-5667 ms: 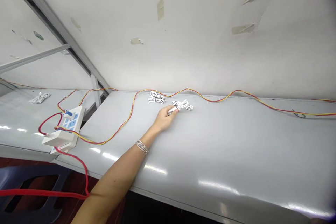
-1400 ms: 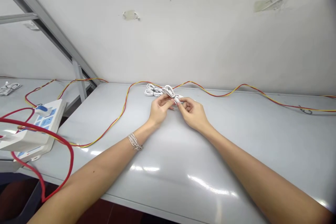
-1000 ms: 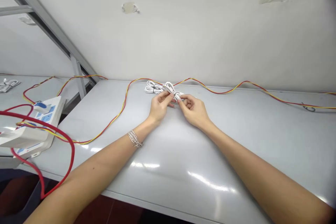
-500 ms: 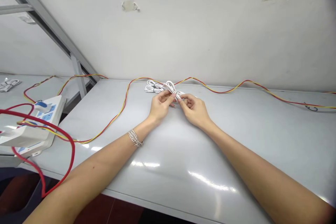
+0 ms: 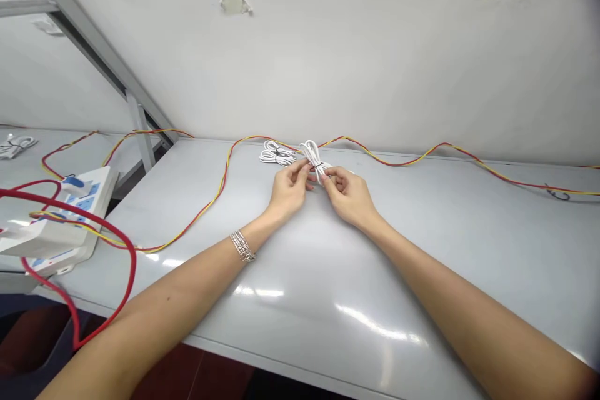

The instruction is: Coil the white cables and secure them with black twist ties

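Observation:
A bundle of white cable [image 5: 313, 153], folded into loops and bound at its middle by a thin dark tie [image 5: 319, 165], is held up over the table. Thumb and fingers of my right hand [image 5: 345, 195] pinch its lower end. Just left of the bundle, my left hand [image 5: 288, 190] has thumb and forefinger closed together close to the tie; whatever lies between them is too small to make out. Behind my left fingers a second tied bundle of white cable [image 5: 276, 154] lies on the table.
A twisted red and yellow wire [image 5: 225, 169] runs along the back of the grey table [image 5: 300, 300], by the wall. At the left, a power strip [image 5: 96, 190] carries plugs, and a thick red cord [image 5: 134, 269] loops near my left forearm. Another white cable bundle [image 5: 16, 147] lies farther left.
The held bundle has tilted more upright, its loops shifting slightly right. My left thumb has drawn a little away from the cable, while my right hand keeps its pinch.

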Motion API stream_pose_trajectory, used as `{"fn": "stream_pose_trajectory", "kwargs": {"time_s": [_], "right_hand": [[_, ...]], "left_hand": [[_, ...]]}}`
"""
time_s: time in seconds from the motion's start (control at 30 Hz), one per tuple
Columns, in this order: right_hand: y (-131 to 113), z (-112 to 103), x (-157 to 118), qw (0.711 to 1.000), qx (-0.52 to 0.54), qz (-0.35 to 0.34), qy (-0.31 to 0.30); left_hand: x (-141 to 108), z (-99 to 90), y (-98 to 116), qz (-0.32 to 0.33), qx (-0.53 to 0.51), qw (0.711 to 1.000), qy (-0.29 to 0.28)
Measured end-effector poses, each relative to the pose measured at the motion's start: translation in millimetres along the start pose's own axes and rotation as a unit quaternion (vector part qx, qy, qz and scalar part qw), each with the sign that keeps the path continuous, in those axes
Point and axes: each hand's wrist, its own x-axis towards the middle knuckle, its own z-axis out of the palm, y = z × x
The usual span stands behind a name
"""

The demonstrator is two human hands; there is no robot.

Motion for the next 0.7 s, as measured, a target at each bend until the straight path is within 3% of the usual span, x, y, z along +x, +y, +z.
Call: {"fn": "stream_pose_trajectory", "kwargs": {"time_s": [0.7], "right_hand": [[1.7, -0.3, -1.0, 0.998, -0.037, -0.033, -0.039]], "left_hand": [[-0.5, 0.8, 6.0, -0.028, 0.012, 0.998, 0.046]]}}
